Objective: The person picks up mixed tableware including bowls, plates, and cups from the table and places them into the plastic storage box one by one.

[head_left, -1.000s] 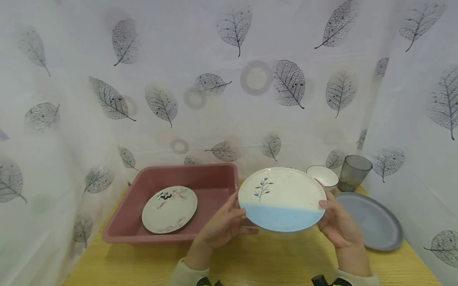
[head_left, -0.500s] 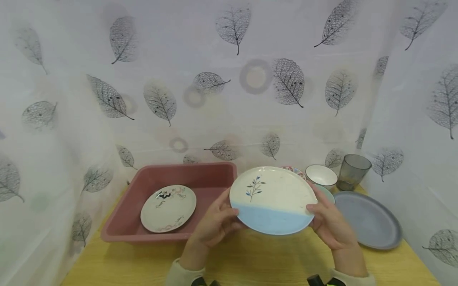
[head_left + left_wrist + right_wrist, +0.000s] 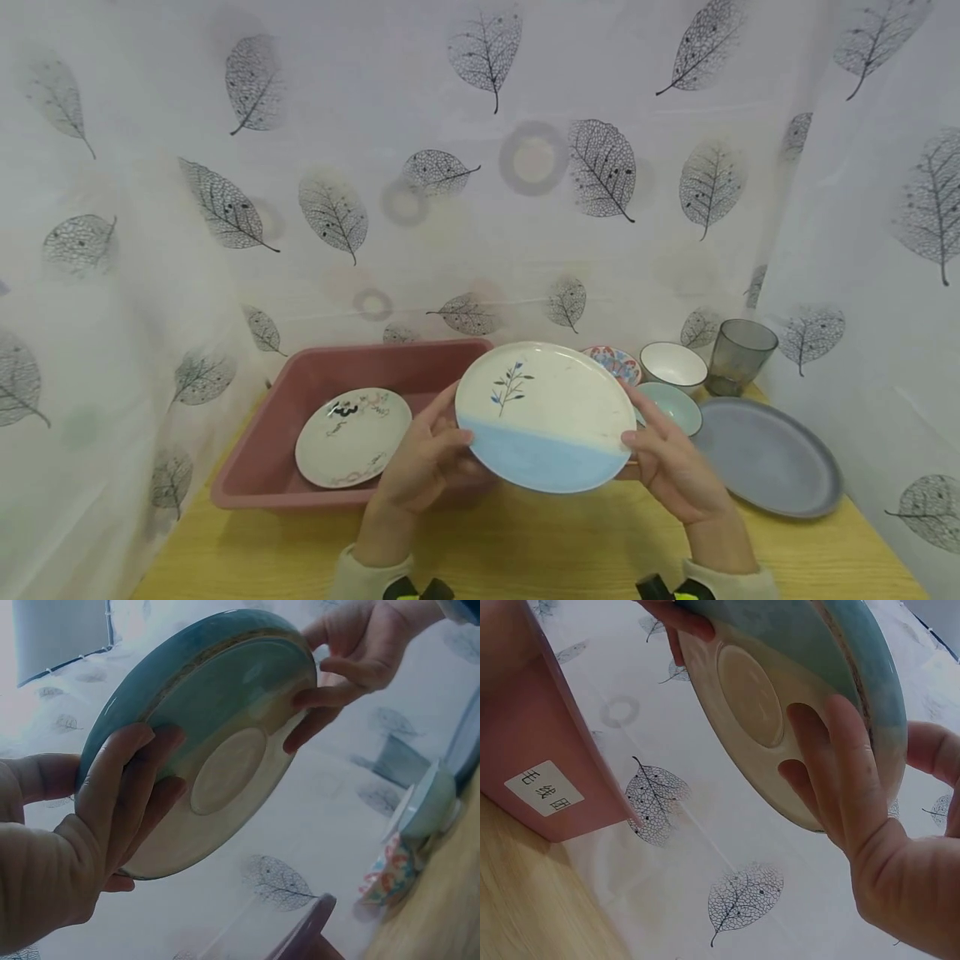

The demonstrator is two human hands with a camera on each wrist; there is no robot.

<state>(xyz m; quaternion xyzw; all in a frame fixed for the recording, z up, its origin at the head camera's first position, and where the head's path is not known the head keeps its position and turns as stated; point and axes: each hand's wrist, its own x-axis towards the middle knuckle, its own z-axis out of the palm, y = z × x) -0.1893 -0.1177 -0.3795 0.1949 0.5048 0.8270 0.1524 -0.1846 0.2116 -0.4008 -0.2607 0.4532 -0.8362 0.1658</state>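
Note:
A round plate (image 3: 547, 417), cream above and light blue below with a painted twig, is held up over the table between both hands. The left hand (image 3: 427, 454) grips its left edge, thumb on the face and fingers underneath. At the right edge the right hand (image 3: 675, 458) holds it the same way. From below, the left wrist view shows the plate's underside (image 3: 229, 769) with a foot ring and the fingers spread against it. Left of the hands, a pink basin (image 3: 255, 467) contains a white plate (image 3: 352, 437) with black and pink decoration.
Behind and right of the held plate are a patterned bowl (image 3: 617, 364), a white bowl (image 3: 673, 365), a pale green bowl (image 3: 671, 407) and a grey glass (image 3: 741, 358). A grey oval tray (image 3: 772, 458) lies at the right. A leaf-print curtain (image 3: 480, 233) surrounds the wooden table (image 3: 555, 542).
Both hands have carried the cream and blue plate to the left, nearer the basin. The patterned and green bowls now show behind it.

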